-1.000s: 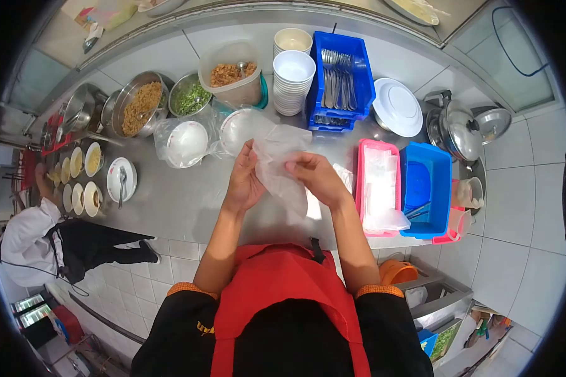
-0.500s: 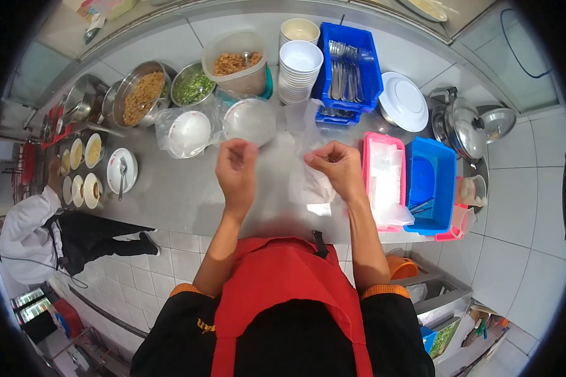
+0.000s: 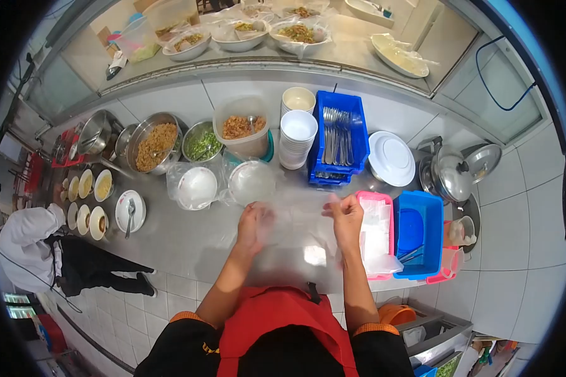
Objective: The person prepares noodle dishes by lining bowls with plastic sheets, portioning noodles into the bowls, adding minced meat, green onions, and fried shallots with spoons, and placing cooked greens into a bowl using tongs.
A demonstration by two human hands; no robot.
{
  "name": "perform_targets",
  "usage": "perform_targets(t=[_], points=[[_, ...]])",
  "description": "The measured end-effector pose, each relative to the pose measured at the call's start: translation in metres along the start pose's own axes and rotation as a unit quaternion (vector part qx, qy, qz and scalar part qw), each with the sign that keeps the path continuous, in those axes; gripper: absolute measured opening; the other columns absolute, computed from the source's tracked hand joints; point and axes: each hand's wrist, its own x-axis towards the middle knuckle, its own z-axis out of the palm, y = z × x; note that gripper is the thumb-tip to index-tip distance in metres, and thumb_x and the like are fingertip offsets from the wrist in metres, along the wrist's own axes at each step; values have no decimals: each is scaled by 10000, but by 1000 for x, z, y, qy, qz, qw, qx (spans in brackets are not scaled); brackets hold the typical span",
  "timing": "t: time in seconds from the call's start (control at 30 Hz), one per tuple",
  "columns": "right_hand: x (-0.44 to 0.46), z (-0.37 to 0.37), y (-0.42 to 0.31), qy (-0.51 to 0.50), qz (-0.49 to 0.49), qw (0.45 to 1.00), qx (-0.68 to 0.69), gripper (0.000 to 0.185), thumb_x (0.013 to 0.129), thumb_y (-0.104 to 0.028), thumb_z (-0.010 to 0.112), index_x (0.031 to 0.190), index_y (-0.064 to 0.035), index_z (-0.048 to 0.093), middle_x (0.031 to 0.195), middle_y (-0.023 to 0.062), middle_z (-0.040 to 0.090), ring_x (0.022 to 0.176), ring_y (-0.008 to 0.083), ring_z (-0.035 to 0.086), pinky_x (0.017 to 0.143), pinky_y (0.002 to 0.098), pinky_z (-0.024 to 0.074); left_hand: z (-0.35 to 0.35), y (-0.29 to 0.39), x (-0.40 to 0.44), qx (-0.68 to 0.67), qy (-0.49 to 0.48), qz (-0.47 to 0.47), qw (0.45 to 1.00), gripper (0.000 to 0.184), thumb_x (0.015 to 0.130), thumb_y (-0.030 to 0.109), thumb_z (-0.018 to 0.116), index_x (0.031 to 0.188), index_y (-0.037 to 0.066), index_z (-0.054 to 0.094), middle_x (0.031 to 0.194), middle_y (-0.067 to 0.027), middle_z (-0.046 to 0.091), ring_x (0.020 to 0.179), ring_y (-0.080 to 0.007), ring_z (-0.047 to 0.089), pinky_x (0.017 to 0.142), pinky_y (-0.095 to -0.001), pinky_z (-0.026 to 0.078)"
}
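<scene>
A thin clear plastic bag (image 3: 299, 220), blurred by motion, stretches between my hands above the steel counter (image 3: 188, 251). My left hand (image 3: 256, 225) has its fingers closed at the bag's left side, just below a bag-lined bowl (image 3: 251, 182). At the right side, my right hand (image 3: 344, 217) pinches the bag's edge, close to the pink basket (image 3: 391, 242) of plastic sheets. Another white bowl (image 3: 197, 188) with plastic over it stands further left.
Food containers, a bowl stack (image 3: 297, 138) and a blue cutlery bin (image 3: 349, 125) line the back. A blue basket (image 3: 421, 220) and lidded pot (image 3: 453, 176) stand right. Small bowls and a plate (image 3: 130, 212) are left, near another person (image 3: 75, 264). Filled bowls sit on the shelf.
The view has tilted up, showing the shelf's filled bowls. The bag, hanging from my right hand half a second ago, is now spread between both hands.
</scene>
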Motion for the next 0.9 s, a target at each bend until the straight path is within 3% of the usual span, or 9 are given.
perform_targets(t=[0.1,0.2,0.3,0.37,0.43,0.5,0.57,0.73,0.9], points=[[9,-7,-2,48,-40,998,29,110,869,-19,573,800,-43,491,688,50,575,588,98,549,543,246,464,13,5,-4,-50,24,-27,998,83,925,159,485,971,95,510,943,-29,574,870,-162,562,776,-350,477],[11,-5,-5,113,-111,962,-221,93,875,-40,563,956,2,553,673,58,577,541,105,511,503,257,424,16,-5,4,-43,55,-35,997,91,936,182,471,954,97,499,908,-31,569,821,-157,566,742,-326,483],[17,3,-27,78,-202,921,-323,96,878,-47,560,959,3,551,660,86,571,536,128,519,495,280,412,45,-4,12,178,99,88,975,110,930,186,512,927,76,508,846,-16,549,723,-112,535,663,-257,456],[35,5,-44,87,-239,915,-315,74,879,-52,562,934,-2,554,670,114,568,534,154,529,487,313,410,68,0,29,367,22,375,851,141,914,173,566,873,42,533,763,1,528,644,-65,472,583,-217,401],[67,-4,-58,128,-367,869,-306,59,897,-68,542,907,-12,553,657,135,570,540,191,552,483,342,411,92,11,44,331,-9,380,864,151,891,147,608,821,24,554,701,18,511,632,-51,437,565,-224,377],[88,-10,-90,155,-259,900,-314,135,932,-141,498,898,-20,547,628,153,559,546,239,570,497,349,420,123,34,53,310,24,381,871,208,909,190,587,801,14,559,665,13,506,637,-62,452,580,-247,394],[113,-15,-110,156,-240,901,-325,186,947,-191,469,908,-24,541,630,172,570,571,279,588,519,369,428,142,52,81,349,26,449,822,234,920,221,550,817,11,563,664,-41,541,614,-122,491,585,-288,412],[193,-31,-96,161,-245,874,-387,260,949,-276,427,943,-38,532,714,237,614,686,384,625,603,461,445,190,95,145,503,24,389,771,175,879,204,518,900,42,582,753,-170,624,670,-323,587,641,-374,451],[235,-28,-77,171,-85,820,-539,261,889,-234,450,988,-4,523,860,285,627,837,463,608,727,529,463,201,117,180,552,162,407,710,208,844,179,527,1022,77,566,904,-142,622,816,-331,582,763,-444,440]])
